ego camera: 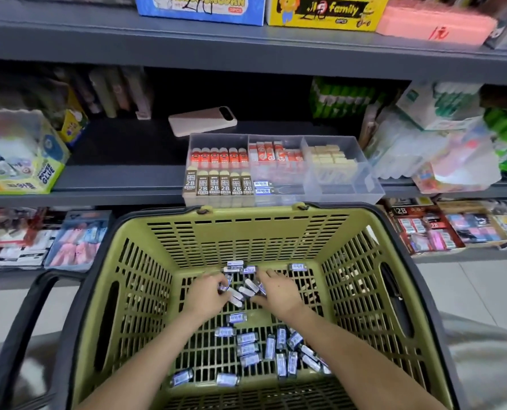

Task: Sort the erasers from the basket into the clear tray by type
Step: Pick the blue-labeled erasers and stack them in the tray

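The left hand (206, 294) and right hand (278, 291) are close together at the bottom of the basket (231, 241), among scattered blue-labelled erasers (247, 337). The left hand's fingers curl round a few erasers; the right hand lies over others, grip not discernible. The tray (341, 192) sits on the shelf (122, 179) just behind the basket, with two such erasers in its middle front compartment.

Olive-green slotted basket (361, 279) with black rim, blue-and-white wrapped erasers (247, 349) inside, clear tray (345, 189) at twelve o'clock holding orange-and-white, brown "2B" and cream rows, pale pink phone (202, 121), dark grey shelf (122, 179), yellow carton (326, 11)
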The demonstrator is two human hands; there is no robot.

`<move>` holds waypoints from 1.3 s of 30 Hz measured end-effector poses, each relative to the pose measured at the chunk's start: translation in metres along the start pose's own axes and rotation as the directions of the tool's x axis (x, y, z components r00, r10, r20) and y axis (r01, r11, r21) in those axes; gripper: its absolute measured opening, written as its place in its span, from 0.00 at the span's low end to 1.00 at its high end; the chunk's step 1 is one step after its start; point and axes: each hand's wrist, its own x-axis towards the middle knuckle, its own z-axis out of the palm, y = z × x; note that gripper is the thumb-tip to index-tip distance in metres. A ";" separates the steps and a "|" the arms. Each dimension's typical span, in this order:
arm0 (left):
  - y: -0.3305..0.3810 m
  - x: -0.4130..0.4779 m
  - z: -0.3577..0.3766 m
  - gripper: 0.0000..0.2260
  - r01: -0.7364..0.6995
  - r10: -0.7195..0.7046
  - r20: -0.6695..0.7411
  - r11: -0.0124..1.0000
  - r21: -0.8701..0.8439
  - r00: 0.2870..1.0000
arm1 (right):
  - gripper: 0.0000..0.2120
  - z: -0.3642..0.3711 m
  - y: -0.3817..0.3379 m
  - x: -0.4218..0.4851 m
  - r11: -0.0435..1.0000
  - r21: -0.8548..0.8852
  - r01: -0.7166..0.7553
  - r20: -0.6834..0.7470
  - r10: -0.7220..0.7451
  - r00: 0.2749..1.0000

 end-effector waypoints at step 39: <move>0.040 -0.004 -0.020 0.10 0.438 -0.117 0.447 -0.096 -0.894 0.887 | 0.09 -0.074 -0.005 -0.036 0.643 0.765 -0.031 -0.057 0.115 0.992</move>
